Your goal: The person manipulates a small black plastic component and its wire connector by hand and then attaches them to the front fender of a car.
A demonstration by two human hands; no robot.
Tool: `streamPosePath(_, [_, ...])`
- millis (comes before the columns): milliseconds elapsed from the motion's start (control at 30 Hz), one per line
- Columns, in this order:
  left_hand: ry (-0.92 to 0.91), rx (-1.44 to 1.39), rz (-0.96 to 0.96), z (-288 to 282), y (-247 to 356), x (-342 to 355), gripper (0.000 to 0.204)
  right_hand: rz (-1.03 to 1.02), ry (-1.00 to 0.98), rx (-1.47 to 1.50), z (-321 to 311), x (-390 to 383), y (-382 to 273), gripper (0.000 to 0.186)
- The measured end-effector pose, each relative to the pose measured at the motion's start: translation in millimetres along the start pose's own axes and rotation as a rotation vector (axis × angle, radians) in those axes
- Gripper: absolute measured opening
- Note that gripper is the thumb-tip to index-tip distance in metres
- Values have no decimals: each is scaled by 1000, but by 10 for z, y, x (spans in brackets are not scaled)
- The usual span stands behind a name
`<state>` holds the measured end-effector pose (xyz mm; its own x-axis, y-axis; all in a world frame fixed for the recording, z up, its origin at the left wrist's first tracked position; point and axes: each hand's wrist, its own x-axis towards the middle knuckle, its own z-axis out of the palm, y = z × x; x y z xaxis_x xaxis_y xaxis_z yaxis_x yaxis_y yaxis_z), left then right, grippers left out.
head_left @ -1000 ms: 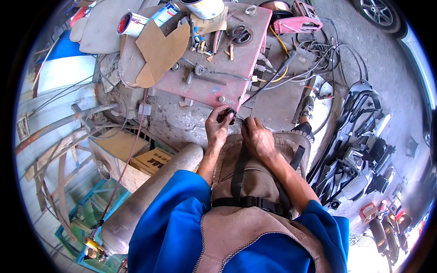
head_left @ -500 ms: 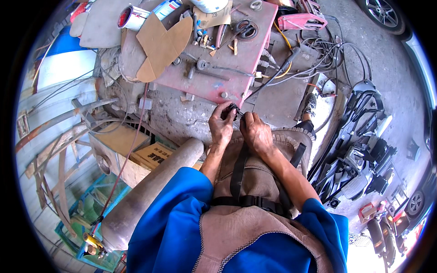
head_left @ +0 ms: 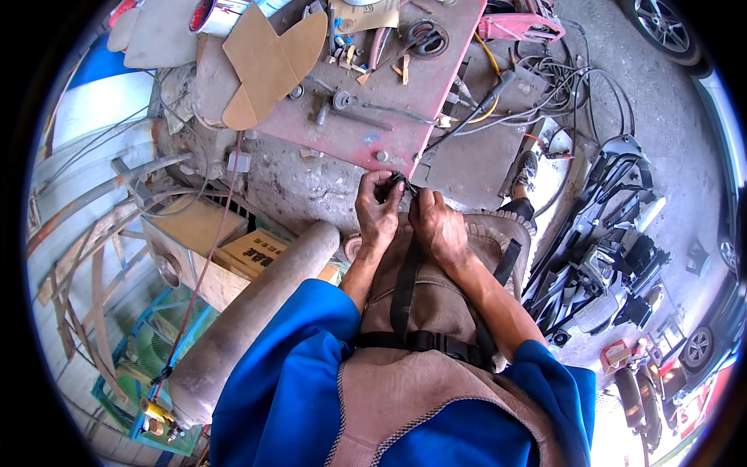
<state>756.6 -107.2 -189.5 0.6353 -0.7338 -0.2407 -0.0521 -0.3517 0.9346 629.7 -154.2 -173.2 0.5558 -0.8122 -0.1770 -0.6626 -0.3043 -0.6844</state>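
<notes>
Both hands meet over my lap, just short of the near corner of a worn red table (head_left: 311,128). In my left hand (head_left: 379,208) the thumb and fingers pinch a small black piece (head_left: 398,179) whose kind I cannot make out. Close beside it, the fingers of my right hand (head_left: 438,226) are curled closed at the other end of this dark piece, and its tip is partly hidden by them. A small round knob (head_left: 381,156) stands on the table edge just beyond my hands.
On the table lie a cut cardboard sheet (head_left: 268,66), black-handled scissors (head_left: 426,39) and a hammer-like tool (head_left: 323,113). Cables (head_left: 545,101) tangle on the floor to the right, near black car parts (head_left: 615,257). A grey cylinder (head_left: 253,319) leans at my left, by a wooden crate (head_left: 194,268).
My view has shifted slightly, so the table and the things on it sit a little higher. Both hands keep their grip on the small black piece with hardly any movement.
</notes>
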Motion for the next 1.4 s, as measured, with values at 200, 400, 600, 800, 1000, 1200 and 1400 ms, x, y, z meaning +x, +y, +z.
streamPosePath(200, [11,54,21,-7,-77,15,23,66,-106,-31,-45,59,-37,19])
streamPosePath(400, [-2,134,81,-19,-2,5,24,79,-132,18,-29,84,-19,22])
streamPosePath(600, [12,120,70,-15,23,19,22,71,-156,34,-24,98,13,22])
streamPosePath(800, [29,79,37,-7,19,13,21,45,-151,95,44,99,84,21])
streamPosePath(1000, [26,125,21,-6,124,28,22,-9,-129,134,87,111,158,22])
streamPosePath(1200, [30,106,3,-5,65,23,23,24,-219,62,19,128,121,24])
streamPosePath(1400, [39,93,17,2,33,19,23,82,-247,-37,-36,161,24,24])
